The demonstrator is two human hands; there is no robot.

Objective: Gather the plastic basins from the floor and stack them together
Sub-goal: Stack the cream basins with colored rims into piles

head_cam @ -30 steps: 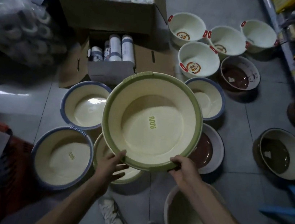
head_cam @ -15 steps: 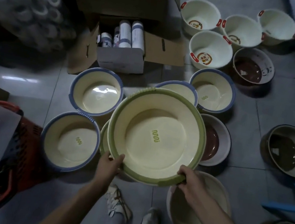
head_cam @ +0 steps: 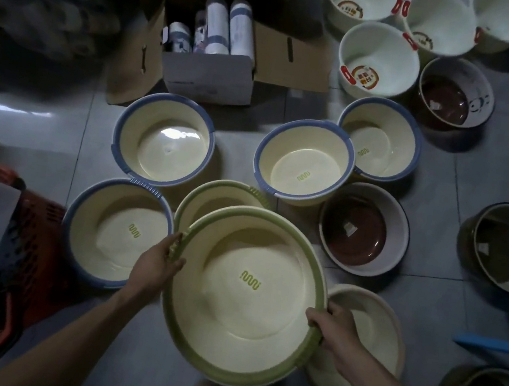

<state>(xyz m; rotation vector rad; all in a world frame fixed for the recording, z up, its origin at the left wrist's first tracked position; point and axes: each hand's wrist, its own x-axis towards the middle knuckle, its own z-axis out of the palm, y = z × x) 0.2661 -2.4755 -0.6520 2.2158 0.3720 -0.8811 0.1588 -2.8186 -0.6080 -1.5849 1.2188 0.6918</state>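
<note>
I hold a large cream basin with a green rim (head_cam: 245, 293) by both sides. My left hand (head_cam: 156, 265) grips its left edge and my right hand (head_cam: 335, 330) grips its right edge. It hovers tilted over a second green-rimmed basin (head_cam: 213, 198) on the floor, covering most of it. Several blue-rimmed cream basins lie around: one at the left (head_cam: 113, 232), one behind it (head_cam: 162, 140), one in the middle (head_cam: 303, 163) and one further right (head_cam: 380, 140). A plain cream basin (head_cam: 370, 333) sits under my right wrist.
White basins with red handles (head_cam: 378, 59) stand at the back right. Brown-lined basins (head_cam: 362, 231) (head_cam: 500, 250) lie at the right. An open cardboard box of rolls (head_cam: 209, 65) is at the back, a red basket (head_cam: 23, 245) at the left, a blue stool leg (head_cam: 493, 344) at the right.
I have brought the green-rimmed basin down and towards me, over the other green-rimmed basin. My view has tipped downward, and the middle blue-rimmed basin has come into full sight.
</note>
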